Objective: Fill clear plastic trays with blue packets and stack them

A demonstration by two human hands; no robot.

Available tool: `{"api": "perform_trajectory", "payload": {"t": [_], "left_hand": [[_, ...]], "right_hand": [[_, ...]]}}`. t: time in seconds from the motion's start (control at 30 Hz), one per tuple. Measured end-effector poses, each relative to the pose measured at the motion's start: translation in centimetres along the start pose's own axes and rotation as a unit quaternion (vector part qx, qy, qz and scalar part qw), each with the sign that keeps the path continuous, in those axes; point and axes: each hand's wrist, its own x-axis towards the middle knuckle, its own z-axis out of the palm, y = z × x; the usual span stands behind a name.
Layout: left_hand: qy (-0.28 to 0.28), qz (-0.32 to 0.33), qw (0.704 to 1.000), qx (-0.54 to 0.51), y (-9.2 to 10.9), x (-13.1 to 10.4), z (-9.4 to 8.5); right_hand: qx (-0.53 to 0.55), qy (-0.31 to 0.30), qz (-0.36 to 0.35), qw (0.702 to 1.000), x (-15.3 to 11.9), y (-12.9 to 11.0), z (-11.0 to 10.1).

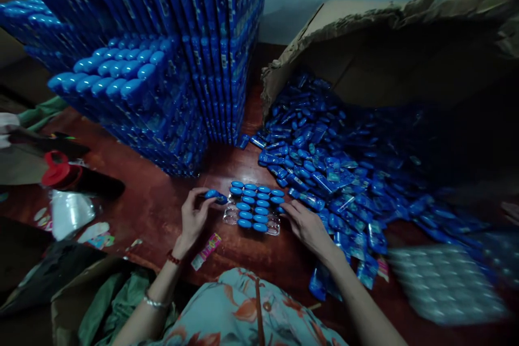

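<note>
A clear plastic tray lies on the table in front of me, with rows of small blue bottles set in its hollows. Some hollows at its left and lower right edges show bare. My left hand pinches a blue bottle lying sideways at the tray's upper left. At the tray's right edge, the fingers of my right hand close on another blue bottle, partly hidden by them. A big pile of loose blue bottles spreads beside my right hand.
Tall stacks of packed blue bottles rise at the back left. A torn cardboard box opens behind the pile. Stacked clear trays lie at right. A dark flask with a red lid and a pink wrapper lie at left.
</note>
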Motion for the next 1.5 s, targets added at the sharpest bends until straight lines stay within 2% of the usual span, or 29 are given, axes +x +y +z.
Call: {"api": "perform_trajectory", "payload": {"t": [0.07,0.17,0.27,0.37,0.53,0.6,0.7,0.8,0.9,1.0,1.07,1.13,1.27,1.37,1.5], "left_hand": [[-0.018,0.04,0.999,0.005,0.1,-1.2,0.4],[-0.067,0.101,0.992,0.029,-0.4,-1.6,1.3],[-0.145,0.183,0.97,0.064,-1.1,-0.7,1.7],[-0.22,0.253,0.936,0.106,-1.3,0.6,1.5],[-0.306,0.281,0.895,0.161,0.0,2.7,1.1],[-0.329,0.289,0.884,0.161,0.7,3.4,1.0],[-0.366,0.295,0.867,0.165,1.5,4.2,0.9],[-0.401,0.315,0.839,0.19,1.9,4.4,1.0],[-0.412,0.342,0.818,0.213,1.7,4.1,1.2],[-0.365,0.357,0.828,0.23,1.3,3.7,1.4],[-0.328,0.356,0.843,0.234,1.1,3.5,1.5],[-0.315,0.342,0.859,0.214,1.1,3.5,1.5],[-0.365,0.274,0.881,0.126,1.6,4.2,1.9],[-0.417,0.247,0.869,0.101,2.0,5.0,2.2],[-0.442,0.233,0.86,0.101,2.0,5.7,2.1]], "right_hand": [[-0.01,-0.017,-0.024,1.0,0.3,-0.1,-0.2],[-0.017,-0.007,-0.031,0.999,0.5,-0.3,0.1],[-0.038,0.002,-0.019,0.999,0.3,-0.3,0.5],[0.012,0.001,-0.011,1.0,-0.1,0.2,0.3],[0.096,0.093,0.051,0.99,-0.5,0.9,0.2],[0.099,0.104,0.057,0.988,-0.5,0.6,0.6],[0.068,0.06,0.023,0.996,-0.1,0.0,0.9],[-0.025,-0.031,0.006,0.999,0.6,-0.8,0.2],[-0.118,-0.131,-0.001,0.984,1.6,-2.0,-1.2],[-0.177,-0.199,-0.003,0.964,2.8,-3.4,-2.5],[-0.204,-0.22,-0.007,0.954,3.4,-4.1,-3.0],[-0.219,-0.229,-0.023,0.948,3.8,-4.5,-3.3],[-0.21,-0.219,-0.057,0.951,4.1,-4.8,-3.2],[-0.202,-0.226,-0.042,0.952,4.6,-5.0,-2.6],[-0.209,-0.222,0.003,0.952,4.8,-4.9,-2.6]]}}
